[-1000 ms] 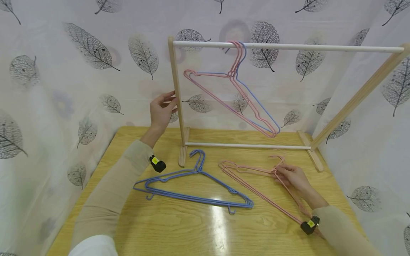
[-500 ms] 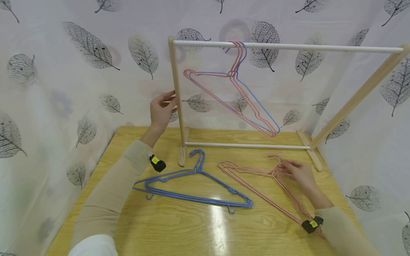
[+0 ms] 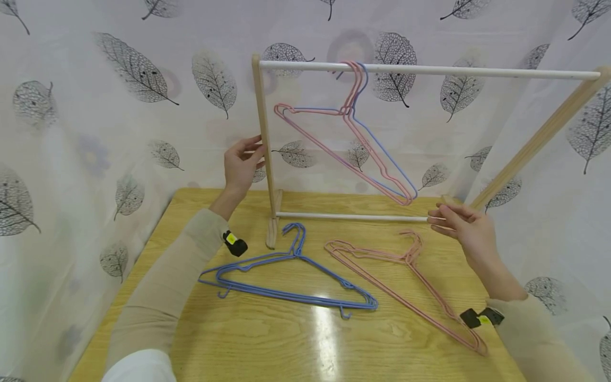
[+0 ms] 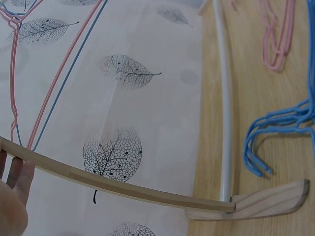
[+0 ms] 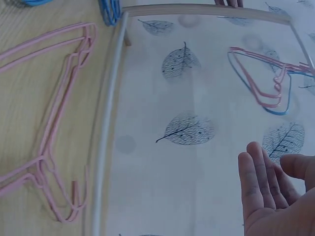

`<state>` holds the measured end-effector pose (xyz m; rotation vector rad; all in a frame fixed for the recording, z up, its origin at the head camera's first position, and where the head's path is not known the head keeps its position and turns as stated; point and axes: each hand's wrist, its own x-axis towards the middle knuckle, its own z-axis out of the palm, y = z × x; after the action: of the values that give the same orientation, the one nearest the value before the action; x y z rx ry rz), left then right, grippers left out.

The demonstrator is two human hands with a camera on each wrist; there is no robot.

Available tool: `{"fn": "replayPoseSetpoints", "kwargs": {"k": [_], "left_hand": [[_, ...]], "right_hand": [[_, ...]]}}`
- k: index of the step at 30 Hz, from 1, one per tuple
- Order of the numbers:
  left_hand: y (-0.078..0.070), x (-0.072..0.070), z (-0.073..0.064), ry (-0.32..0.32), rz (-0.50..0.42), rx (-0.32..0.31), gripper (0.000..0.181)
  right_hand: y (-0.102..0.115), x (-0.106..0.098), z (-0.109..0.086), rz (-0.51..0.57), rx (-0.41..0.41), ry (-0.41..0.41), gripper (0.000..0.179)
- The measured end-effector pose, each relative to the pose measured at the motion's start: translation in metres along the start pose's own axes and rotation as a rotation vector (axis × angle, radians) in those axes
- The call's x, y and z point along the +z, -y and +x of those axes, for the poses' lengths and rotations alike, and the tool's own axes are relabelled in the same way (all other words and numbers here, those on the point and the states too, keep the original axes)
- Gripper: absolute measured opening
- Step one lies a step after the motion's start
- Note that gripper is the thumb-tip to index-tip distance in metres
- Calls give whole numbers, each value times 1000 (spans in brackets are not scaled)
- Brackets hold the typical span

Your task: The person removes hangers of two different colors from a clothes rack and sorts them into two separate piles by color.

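In the head view my left hand [image 3: 242, 164] holds the left wooden post of a clothes rack [image 3: 265, 122], its fingertips partly hidden there. My right hand [image 3: 470, 233] is empty, fingers extended, raised over the right side of the table and overlapping the rack's lower bar. Below it on the table lie pink wire hangers [image 3: 382, 285], stacked with their hooks toward the rack. Several blue hangers [image 3: 296, 301] lie stacked left of them. Two pink hangers [image 3: 334, 146] and a blue hanger [image 3: 385, 154] hang together from the white top bar, nearer its left end.
The rack stands along the back of the wooden table [image 3: 267, 345], its feet [image 3: 271, 233] on the tabletop. Leaf-patterned sheeting [image 3: 86, 159] surrounds the table at the back and both sides.
My right hand has let go of the pink hangers and risen up and to the right, toward the rack's right foot. The left hand and the hanging hangers have stayed in place.
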<state>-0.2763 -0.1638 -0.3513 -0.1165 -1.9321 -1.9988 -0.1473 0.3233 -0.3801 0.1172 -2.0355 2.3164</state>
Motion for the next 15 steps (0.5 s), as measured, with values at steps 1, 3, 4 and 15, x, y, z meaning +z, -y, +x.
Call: {"fn": "replayPoseSetpoints", "kwargs": {"k": [1,3,4,15], "left_hand": [[0,0,0,0,1,-1,32],[0,1,0,-1,1,-4,32],[-1,1,0,-2,2,-5,32],[-4,2,-2,-3,10,-8,32]], "right_hand": [[6,3,1,-10,-20,-7,17],[18,10,3,-12,-52,-12,18],[23,13,4,-20,-68,-14,19],[64,66,24,-191,-216,61,24]]}}
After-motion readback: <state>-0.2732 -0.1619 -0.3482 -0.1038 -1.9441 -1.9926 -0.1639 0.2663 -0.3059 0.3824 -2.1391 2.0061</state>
